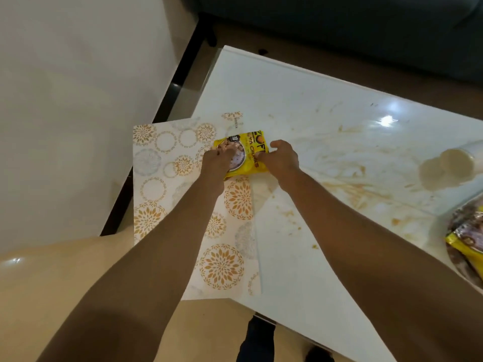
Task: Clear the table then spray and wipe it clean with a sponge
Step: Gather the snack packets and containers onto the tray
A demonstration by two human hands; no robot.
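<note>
Where the fingers (pixel 224 154) of the left hand (pixel 215 165) curl down over the left edge of the yellow packet (pixel 249 152), they grip it, while the right hand (pixel 281 159) grips the opposite edge with its thumb and fingers bent around the printed face. Between the two hands, the packet shows black lettering and a round picture of food, and it lies partly on the patterned placemat (pixel 183 199) and partly on the white table (pixel 287 100). Beneath and to the left of the left fingers, the placemat carries orange and grey floral circles and overhangs the table's near-left edge. Beyond the right fingers, orange-brown smears (pixel 360 189) streak the glossy table surface, with smaller spots nearer the right forearm. Farther right of the right hand, a pale round container (pixel 454 164) lies on the table top; whether it is upright or on its side cannot be told. At the frame's right edge, well apart from both hands, a plate (pixel 454 259) holds another yellow wrapper (pixel 462 244). Left of the left hand, past the placemat, a pale wall (pixel 78 100) meets a dark skirting strip and beige floor (pixel 65 283). Ahead of both hands, beyond the table's far edge, a dark sofa (pixel 339 22) is visible.
</note>
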